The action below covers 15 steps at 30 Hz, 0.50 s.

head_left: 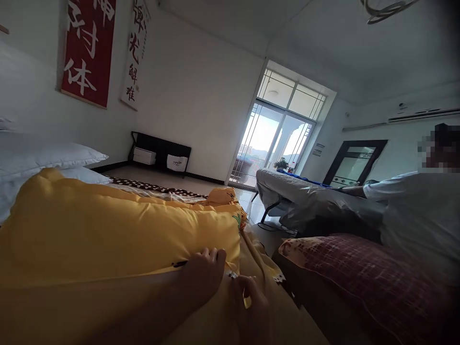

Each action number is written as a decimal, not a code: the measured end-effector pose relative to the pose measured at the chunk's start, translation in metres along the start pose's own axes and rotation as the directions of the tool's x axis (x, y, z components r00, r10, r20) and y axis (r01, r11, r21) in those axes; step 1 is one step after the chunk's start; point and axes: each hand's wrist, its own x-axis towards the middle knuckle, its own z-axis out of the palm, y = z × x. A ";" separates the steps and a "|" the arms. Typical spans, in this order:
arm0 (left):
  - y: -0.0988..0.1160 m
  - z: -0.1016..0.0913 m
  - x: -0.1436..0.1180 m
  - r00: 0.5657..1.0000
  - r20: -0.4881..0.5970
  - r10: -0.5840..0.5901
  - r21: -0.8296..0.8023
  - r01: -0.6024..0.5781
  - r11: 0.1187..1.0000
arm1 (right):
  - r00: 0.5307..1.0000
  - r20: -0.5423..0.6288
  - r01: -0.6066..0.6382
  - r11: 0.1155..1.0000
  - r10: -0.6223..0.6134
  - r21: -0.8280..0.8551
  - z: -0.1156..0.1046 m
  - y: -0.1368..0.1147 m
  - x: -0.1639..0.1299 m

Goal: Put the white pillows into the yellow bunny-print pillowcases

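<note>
Here, notes from the head view:

Left hand (pixel 203 273): lying palm down on the near edge of the yellow quilt cover (pixel 118 230), fingers (pixel 215 254) curling over the fabric and pressing it flat; not gripping anything I can make out.

Right hand (pixel 251 306): sitting low in the near middle, just right of the left hand, fingers narrow and pinching what looks like a small zipper pull (pixel 233 275) at the cover's edge; dim light, so the pinch is not fully clear.

Yellow quilt cover: spreading over the bed from near left toward the middle, puffed up, filling most of the near left; a darker seam line is running along its near edge under the left hand.

White pillows (pixel 43 155): stacking at far left, behind the cover.

Patterned sheet (pixel 151 187): showing as a brown dotted border beyond the cover.

Red-checked pillow (pixel 359 273): lying at near right, well apart from both hands.

Other person (pixel 413 215): sitting at right in a pale shirt, one arm reaching out over a grey covered bed (pixel 305 196) in the middle distance.

Far room: glass balcony door (pixel 273 139) letting in bright light; red calligraphy banner (pixel 88 48) and a white scroll (pixel 134 52) hanging on the left wall; dark low bench (pixel 161 153) standing against the far wall.
</note>
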 end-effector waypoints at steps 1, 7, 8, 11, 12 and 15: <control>0.000 -0.002 0.000 1.000 0.008 0.001 -0.008 -0.001 1.000 | 1.000 0.014 -0.018 1.000 0.018 0.000 -0.001 0.004 -0.001; -0.003 -0.005 0.002 0.996 0.000 0.086 -0.054 -0.086 0.995 | 0.983 0.059 -0.173 0.985 0.173 -0.006 -0.005 0.019 -0.007; -0.004 -0.004 0.001 0.992 -0.027 0.123 -0.051 -0.124 0.991 | 0.979 0.068 -0.193 0.981 0.193 -0.008 -0.006 0.020 -0.007; -0.006 -0.003 0.001 0.982 -0.072 0.173 -0.067 -0.178 0.982 | 0.968 0.100 -0.231 0.973 0.231 -0.011 -0.010 0.020 -0.008; -0.007 -0.002 0.001 0.983 -0.064 0.171 -0.068 -0.175 0.982 | 0.967 0.105 -0.231 0.973 0.231 -0.010 -0.010 0.020 -0.008; -0.007 0.000 0.003 0.986 0.001 0.166 -0.055 -0.166 0.985 | 0.980 0.054 -0.190 0.982 0.190 -0.002 -0.009 0.018 -0.011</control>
